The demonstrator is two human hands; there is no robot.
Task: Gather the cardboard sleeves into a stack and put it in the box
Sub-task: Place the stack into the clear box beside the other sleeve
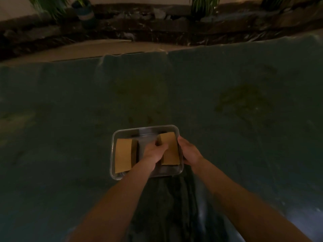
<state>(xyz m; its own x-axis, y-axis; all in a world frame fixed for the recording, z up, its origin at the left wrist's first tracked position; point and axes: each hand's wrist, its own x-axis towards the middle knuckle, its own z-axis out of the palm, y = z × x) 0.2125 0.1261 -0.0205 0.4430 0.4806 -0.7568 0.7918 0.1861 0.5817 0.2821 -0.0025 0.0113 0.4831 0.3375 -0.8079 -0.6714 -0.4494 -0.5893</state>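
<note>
A clear plastic box [146, 128] sits on the dark green cloth in front of me. Inside it, on the left, lies a stack of brown cardboard sleeves [123, 155]. A second stack of sleeves [170, 151] is on the right side of the box, tilted slightly. My left hand [153, 154] is inside the box with its fingers closed on the left edge of this right stack. My right hand [189, 151] rests against the box's right rim and the stack's right side; whether it grips the stack or the rim I cannot tell.
The green cloth [227, 102] covers a wide surface all around the box. A dark folded cloth [167, 206] lies just in front of the box, between my forearms. Potted plants [83, 9] and a dark stone ledge line the far edge.
</note>
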